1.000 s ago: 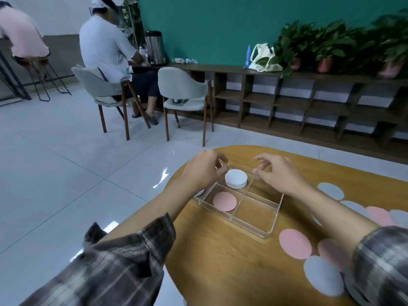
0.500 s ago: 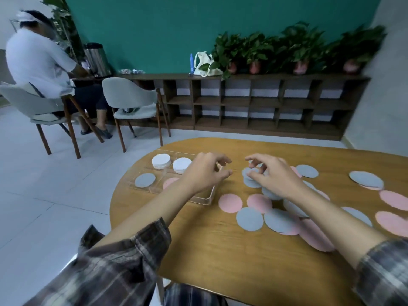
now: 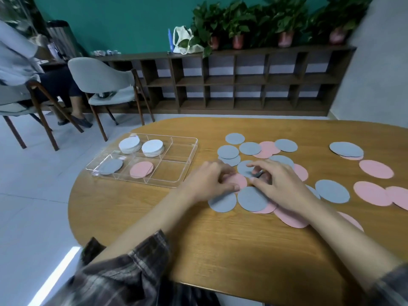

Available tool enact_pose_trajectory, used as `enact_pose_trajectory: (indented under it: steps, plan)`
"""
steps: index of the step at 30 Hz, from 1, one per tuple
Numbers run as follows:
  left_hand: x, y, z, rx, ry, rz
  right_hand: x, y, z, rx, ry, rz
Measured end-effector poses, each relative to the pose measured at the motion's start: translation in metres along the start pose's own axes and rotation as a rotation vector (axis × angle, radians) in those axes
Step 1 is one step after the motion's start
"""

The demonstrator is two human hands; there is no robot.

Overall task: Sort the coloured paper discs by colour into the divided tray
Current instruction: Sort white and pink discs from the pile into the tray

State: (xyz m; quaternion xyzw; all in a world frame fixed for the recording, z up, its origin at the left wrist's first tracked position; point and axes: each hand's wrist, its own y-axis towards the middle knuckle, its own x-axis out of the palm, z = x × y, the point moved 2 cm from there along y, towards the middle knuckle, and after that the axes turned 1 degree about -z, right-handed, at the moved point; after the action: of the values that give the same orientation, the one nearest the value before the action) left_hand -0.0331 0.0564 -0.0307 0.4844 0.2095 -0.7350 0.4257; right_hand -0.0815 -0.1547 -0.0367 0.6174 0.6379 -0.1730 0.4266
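A clear divided tray point(image 3: 190, 151) sits on the left part of the wooden table point(image 3: 220, 250). It holds two white disc stacks point(image 3: 130, 144) in the far compartments, one grey disc point(image 3: 110, 166) and one pink disc point(image 3: 141, 169) in the near ones. Several loose grey and pink discs point(image 3: 332, 191) lie scattered to the tray's right. My left hand point(image 3: 209, 181) rests there with fingers and thumb closed on a pink disc point(image 3: 239, 181) lying on the table. My right hand point(image 3: 280, 184) pinches the edge of a grey disc point(image 3: 244, 168) just beyond it.
The table's rounded left edge point(image 3: 72, 195) drops to a tiled floor. Grey chairs point(image 3: 103, 80) and a seated person point(image 3: 19, 56) are at the far left. A dark shelf unit point(image 3: 242, 80) with potted plants lines the back wall.
Both hands have left the tray and moved right to the loose discs. They now close on a pink and a grey disc. The view has swung right.
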Motion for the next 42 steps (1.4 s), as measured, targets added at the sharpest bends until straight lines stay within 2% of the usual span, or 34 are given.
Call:
enact_pose_trajectory:
  steps: [6, 14, 26, 31, 36, 39, 42]
  plan:
    - [0.012, 0.014, -0.011, -0.03, -0.081, -0.011, 0.004, -0.002, 0.013, -0.008, -0.007, 0.048]
    - [0.016, 0.022, -0.017, -0.078, -0.265, 0.067, 0.008, 0.0, 0.025, 0.025, 0.02, 0.042]
    - [0.022, 0.02, -0.019, -0.01, -0.357, 0.227, 0.012, 0.004, 0.023, 0.038, 0.024, 0.033]
    - [0.019, 0.019, -0.015, -0.038, -0.525, 0.286, 0.016, 0.004, 0.018, 0.018, 0.039, 0.055]
    - [0.019, 0.018, -0.004, 0.029, -0.643, 0.305, 0.017, 0.002, 0.014, 0.025, 0.105, 0.06]
    - [0.023, 0.016, 0.0, 0.055, -0.642, 0.289, 0.017, 0.002, 0.014, -0.01, 0.11, 0.078]
    - [0.027, 0.014, 0.0, 0.054, -0.485, 0.262, 0.012, 0.002, 0.021, 0.013, 0.093, 0.113]
